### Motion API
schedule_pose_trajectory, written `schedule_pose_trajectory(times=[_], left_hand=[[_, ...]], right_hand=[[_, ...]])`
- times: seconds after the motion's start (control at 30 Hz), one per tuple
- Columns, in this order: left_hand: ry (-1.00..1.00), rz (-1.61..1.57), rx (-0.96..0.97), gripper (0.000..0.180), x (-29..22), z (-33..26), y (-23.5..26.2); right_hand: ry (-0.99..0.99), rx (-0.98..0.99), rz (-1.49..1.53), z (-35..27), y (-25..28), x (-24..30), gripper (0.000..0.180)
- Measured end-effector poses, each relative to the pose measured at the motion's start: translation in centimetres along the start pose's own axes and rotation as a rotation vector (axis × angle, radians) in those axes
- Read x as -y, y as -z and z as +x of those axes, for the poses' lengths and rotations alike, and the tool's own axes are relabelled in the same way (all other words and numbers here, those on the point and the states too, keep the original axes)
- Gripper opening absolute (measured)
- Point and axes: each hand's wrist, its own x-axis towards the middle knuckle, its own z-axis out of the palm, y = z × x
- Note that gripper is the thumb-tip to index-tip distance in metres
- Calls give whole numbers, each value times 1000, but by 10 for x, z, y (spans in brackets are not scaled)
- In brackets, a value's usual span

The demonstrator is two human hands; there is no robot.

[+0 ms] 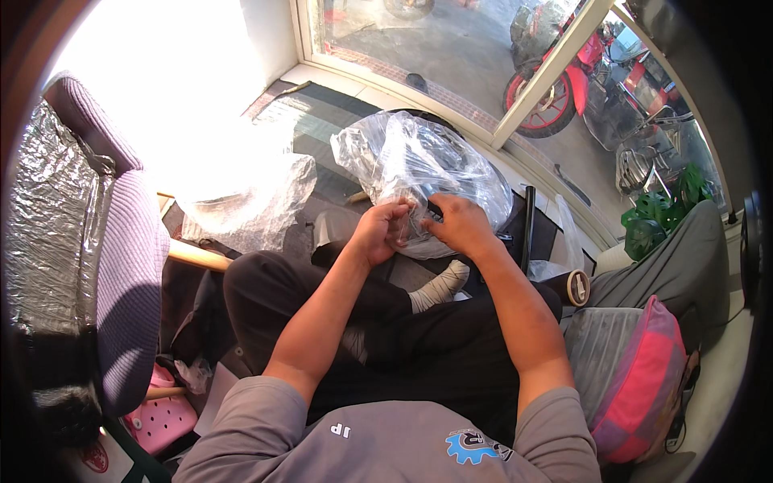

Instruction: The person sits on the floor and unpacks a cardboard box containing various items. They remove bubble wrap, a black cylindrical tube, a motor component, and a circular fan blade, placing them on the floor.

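A large, crinkled clear plastic bag (394,149) lies in front of me, loosely covering a round black object whose kind I cannot make out. My left hand (383,231) is closed at the near edge of the plastic, thumb and fingers pinched together on it. Just to its right, my right hand (460,226) also has bent fingers closed on the plastic, next to a small dark part. The fingertips of both hands are partly hidden by folds and glare. Beneath my forearms are my crossed legs in black trousers, with one wrapped foot (440,286) showing.
A black tube (528,229) stands right of the bag. Crumpled translucent wrapping (266,205) lies left. A purple ribbed chair (129,282) bounds the left side; a pink checked cushion (644,378) is at right. Behind the framed glass stands a red motorcycle (555,97).
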Motion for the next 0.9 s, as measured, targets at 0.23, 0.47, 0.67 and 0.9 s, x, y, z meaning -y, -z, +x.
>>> schedule_pose_trajectory(times=[0.23,0.47,0.67,0.9], left_hand=[[-483,-140,-524,30,-49,-5,20],[-521,-181,-718,34,-70,6,77],[-516,371,-602,87,-72,-16,6],[-563,547,-602,35,-73,8,-21]], right_hand=[[-41,-161,-34,-3,23,1,36],[-26,-123,236,-33,50,0,31],[-30,-31,207,-44,55,-1,38],[-49,23,86,-36,41,12,55]])
